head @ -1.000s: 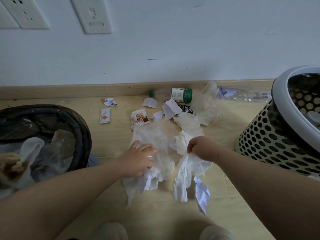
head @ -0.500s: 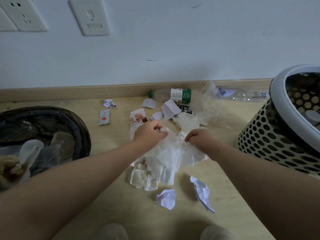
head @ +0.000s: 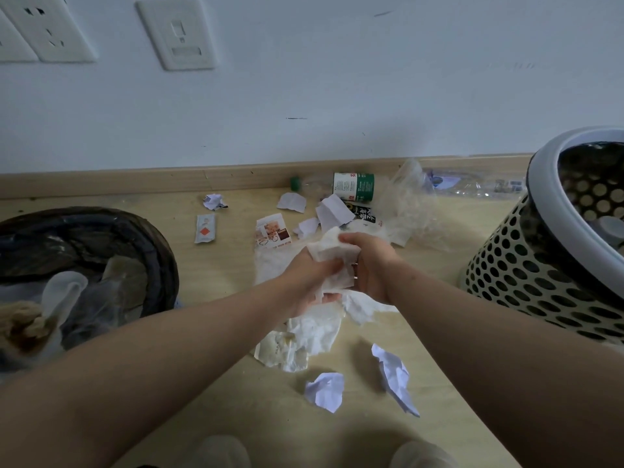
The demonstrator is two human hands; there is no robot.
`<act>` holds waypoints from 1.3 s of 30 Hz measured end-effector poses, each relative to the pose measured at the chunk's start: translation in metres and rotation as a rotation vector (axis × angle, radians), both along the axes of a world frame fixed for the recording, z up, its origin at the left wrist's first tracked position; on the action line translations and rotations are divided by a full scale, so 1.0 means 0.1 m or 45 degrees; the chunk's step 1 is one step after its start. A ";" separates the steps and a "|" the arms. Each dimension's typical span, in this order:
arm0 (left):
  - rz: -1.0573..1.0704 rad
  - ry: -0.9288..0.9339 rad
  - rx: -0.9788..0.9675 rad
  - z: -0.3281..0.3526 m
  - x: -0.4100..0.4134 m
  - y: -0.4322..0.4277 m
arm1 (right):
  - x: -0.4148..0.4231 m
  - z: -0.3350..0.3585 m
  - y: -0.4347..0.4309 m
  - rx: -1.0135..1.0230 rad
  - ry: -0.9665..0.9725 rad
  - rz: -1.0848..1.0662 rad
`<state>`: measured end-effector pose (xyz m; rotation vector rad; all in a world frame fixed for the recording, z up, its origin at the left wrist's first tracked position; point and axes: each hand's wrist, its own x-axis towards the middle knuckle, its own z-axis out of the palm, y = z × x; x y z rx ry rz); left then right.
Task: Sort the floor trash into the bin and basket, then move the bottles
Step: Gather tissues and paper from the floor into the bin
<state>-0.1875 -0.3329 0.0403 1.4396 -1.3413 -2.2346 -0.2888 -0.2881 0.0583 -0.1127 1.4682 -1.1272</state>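
Observation:
My left hand (head: 309,278) and my right hand (head: 369,265) are pressed together around a bunch of white tissue (head: 332,253), lifted above the floor; its loose end (head: 310,336) hangs down to the boards. Two crumpled paper scraps (head: 326,390) (head: 395,376) lie just in front of me. A clear bottle with a green label (head: 353,186) lies by the skirting, a second clear bottle (head: 472,184) to its right. The black-lined bin (head: 101,228) stands at the left, the perforated basket (head: 537,275) at the right.
Small paper scraps (head: 290,201), a sachet (head: 205,228), a printed wrapper (head: 273,231) and a clear plastic bag (head: 408,207) lie between my hands and the skirting board. The bin holds bags and tissue. Wall sockets sit high on the left.
My hands came together and gathered the spread tissue into one bunch, lifting it off the floor. A paper scrap dropped out and now lies near my feet.

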 end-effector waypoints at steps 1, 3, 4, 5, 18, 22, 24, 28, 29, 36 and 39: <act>0.029 -0.009 -0.037 0.04 0.02 -0.02 | 0.02 0.00 -0.03 0.009 0.039 0.002; 0.069 -0.053 -0.107 0.09 0.04 -0.06 | 0.05 0.01 -0.08 0.011 0.143 0.003; 0.104 -0.074 -0.136 0.12 0.06 -0.09 | 0.07 0.03 -0.11 0.003 0.199 0.009; 0.158 -0.103 -0.155 0.15 0.09 -0.12 | 0.09 0.07 -0.13 -0.005 0.256 0.034; 0.290 -0.537 -0.977 0.94 0.87 -0.51 | 0.77 0.63 -0.56 -0.416 0.278 0.345; 0.398 -0.636 -1.188 1.10 1.32 -0.49 | 1.16 0.84 -0.66 -0.510 0.269 0.380; 0.511 -0.759 -1.326 1.17 1.57 -0.49 | 1.33 0.92 -0.66 -0.552 0.123 0.414; 0.719 -1.117 -1.516 1.12 2.04 -0.52 | 1.46 0.96 -0.60 -0.520 0.140 0.601; 0.700 -1.165 -1.536 1.05 2.11 -0.54 | 1.45 0.95 -0.59 -0.483 0.199 0.651; -0.301 -1.477 -1.036 0.37 2.10 -0.55 | 1.40 0.79 -0.50 -0.233 0.503 0.915; -0.521 -1.517 -0.895 0.21 2.14 -0.53 | 1.36 0.73 -0.51 -0.192 0.595 0.999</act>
